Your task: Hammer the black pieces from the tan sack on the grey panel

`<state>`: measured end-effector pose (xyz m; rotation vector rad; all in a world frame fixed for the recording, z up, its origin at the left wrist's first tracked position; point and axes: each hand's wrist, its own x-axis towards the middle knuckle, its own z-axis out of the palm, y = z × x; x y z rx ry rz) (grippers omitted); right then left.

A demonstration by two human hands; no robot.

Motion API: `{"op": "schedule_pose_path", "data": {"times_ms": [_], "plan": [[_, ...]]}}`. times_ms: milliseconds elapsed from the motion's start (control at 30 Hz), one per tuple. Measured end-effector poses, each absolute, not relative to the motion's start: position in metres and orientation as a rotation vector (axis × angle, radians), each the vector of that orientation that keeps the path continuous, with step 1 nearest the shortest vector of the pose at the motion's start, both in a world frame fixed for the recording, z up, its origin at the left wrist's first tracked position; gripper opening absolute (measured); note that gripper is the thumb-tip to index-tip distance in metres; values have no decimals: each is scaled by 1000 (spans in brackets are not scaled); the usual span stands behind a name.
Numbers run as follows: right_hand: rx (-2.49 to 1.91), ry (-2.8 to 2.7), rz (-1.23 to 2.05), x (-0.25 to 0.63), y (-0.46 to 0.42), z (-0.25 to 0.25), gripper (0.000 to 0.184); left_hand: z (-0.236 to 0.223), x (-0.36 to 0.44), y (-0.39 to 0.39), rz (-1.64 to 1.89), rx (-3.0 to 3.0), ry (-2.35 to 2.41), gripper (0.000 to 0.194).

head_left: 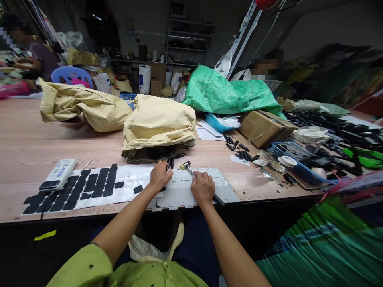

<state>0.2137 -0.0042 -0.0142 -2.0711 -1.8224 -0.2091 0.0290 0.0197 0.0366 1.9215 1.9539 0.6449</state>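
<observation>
My right hand (pixel 203 186) is wrapped round the handle of a small hammer (pixel 186 165). Its metal head with a yellowish face points left, and the black grip sticks out below my palm. My left hand (pixel 160 176) is closed in a pinch over the work surface; what its fingertips hold, if anything, is too small to make out. Several slim black pieces (pixel 172 161) lie just beyond those fingers, at the mouth of a beige sack (pixel 160 119). Beneath both hands is a grey-white board (pixel 191 195). To the left lies a white sheet (pixel 125 175) with rows of black rounded patches.
A white device (pixel 61 173) rests on the sheet's left end. Another beige sack (pixel 89 105), a green sack (pixel 221 91) and a cardboard box (pixel 265 126) stand behind. Black handle-like pieces (pixel 241 153) and a blue basket (pixel 299 169) lie rightward. Two people sit across the room.
</observation>
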Motion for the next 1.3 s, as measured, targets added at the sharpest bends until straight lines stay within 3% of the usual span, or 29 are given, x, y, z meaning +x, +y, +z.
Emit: {"op": "schedule_pose_path", "data": {"times_ms": [167,433,767,1300], "plan": [[-2087,-1827,-184,213,-4,-12,23,16,25,52,547,1864,2077,22],[-2098,-1829,-179,213,-5,-11,24,6,0,14,856,2017,1750,16],[-2077,-1817,-115,216,-5,-9,24,3,16,6,688,2138,1776,16],[-1559,-1655,279,211,-39,9,35,-1,14,7,742,2066,1717,20]]}}
